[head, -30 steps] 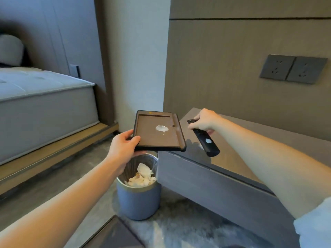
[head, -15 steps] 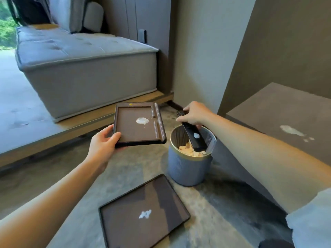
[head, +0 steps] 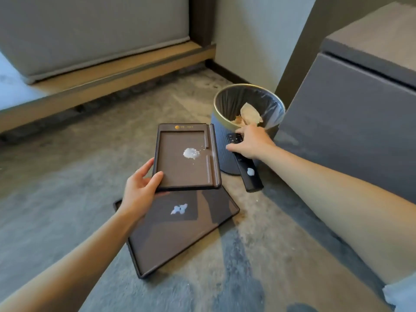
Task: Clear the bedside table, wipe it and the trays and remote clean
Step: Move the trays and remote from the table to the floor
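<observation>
A round blue waste bin [head: 227, 163] with a gold rim and a clear liner is seen standing on the carpet [head: 67, 188], just left of the bedside table [head: 351, 131]; crumpled paper [head: 248, 115] is held inside it. A small brown tray [head: 175, 163] with a white smear [head: 191, 153] on its floor is held level above the far edge of a large dark tray [head: 171, 242], which lies flat on the carpet and is marked with a white smear [head: 179, 208] of its own. A grey upholstered base on a wooden plinth [head: 112, 70] is seen at far left, against a pale wall.

The small tray's near left corner is pinched by the left hand [head: 140, 190], thumb on top and fingers beneath. The black remote [head: 246, 167], spotted white near its near end, is gripped at its far end by the right hand [head: 251, 144], fingers curled over it, in front of the bin's wall. Whether its near end touches the carpet cannot be told.
</observation>
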